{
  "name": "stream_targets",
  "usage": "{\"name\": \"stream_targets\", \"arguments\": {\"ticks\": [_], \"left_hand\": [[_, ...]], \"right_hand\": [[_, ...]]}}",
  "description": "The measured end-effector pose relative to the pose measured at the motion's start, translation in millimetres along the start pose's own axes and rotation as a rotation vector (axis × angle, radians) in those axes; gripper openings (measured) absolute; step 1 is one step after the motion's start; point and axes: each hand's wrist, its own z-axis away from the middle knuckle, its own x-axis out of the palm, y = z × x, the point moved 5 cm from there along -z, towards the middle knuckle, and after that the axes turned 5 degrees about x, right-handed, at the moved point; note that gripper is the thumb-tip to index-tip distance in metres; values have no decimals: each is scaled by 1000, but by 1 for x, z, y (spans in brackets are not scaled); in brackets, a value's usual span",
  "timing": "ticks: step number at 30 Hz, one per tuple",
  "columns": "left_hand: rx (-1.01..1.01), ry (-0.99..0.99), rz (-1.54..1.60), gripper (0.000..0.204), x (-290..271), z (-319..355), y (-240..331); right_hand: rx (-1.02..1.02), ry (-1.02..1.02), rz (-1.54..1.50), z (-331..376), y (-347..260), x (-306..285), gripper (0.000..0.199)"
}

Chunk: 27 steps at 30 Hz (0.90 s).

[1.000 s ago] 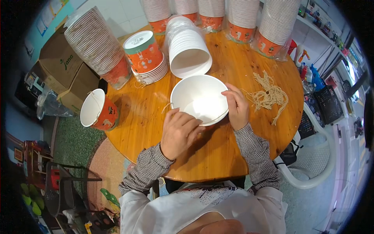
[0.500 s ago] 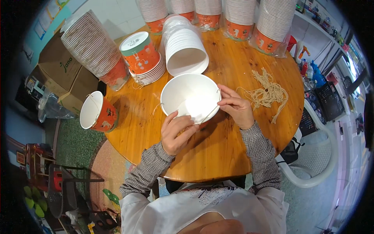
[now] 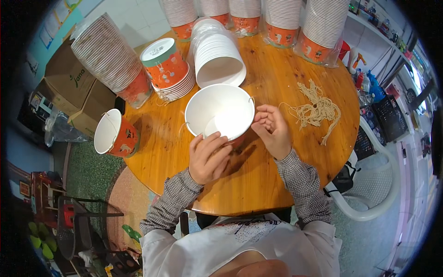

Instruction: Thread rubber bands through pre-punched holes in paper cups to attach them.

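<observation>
A white-lined paper bucket [image 3: 203, 107] stands in front of me on the table, mouth upward. Thin cord shows at its left and right rim. My left hand [image 3: 208, 158] grips the near rim, fingertips over the edge; its thumb is partly hidden. Close against the bucket's right side is my right hand [image 3: 273, 131], fingers loosely bent and thumb apart, with nothing visible in it. Further right lies a tangled heap of tan cords [image 3: 316, 108]. An orange paper bucket with a cord handle [image 3: 124, 141] stands at the left table edge.
Upside-down nested buckets [image 3: 167, 69] and a white bucket stack lying on its side [image 3: 217, 53] stand beyond. Tall bagged stacks [image 3: 323, 27] line the far edge, another [image 3: 108, 53] the left. A white plastic chair [image 3: 369, 205] is at the right.
The bucket has shifted slightly left and turned a little. My right hand has come off its rim and dropped lower beside it. The left hand stays at the near rim.
</observation>
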Motion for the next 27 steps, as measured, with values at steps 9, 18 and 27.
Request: {"name": "stream_targets", "arguments": {"ticks": [9, 18, 27], "left_hand": [[-263, -5, -130, 22, -38, -4, -53], [-783, 434, 1013, 18, -71, -27, -214], [-1196, 850, 1345, 26, -37, -35, -371]], "right_hand": [[218, 145, 67, 1, 27, -20, 26], [206, 121, 118, -2, 34, -22, 29], [238, 32, 258, 7, 52, -9, 34]]}}
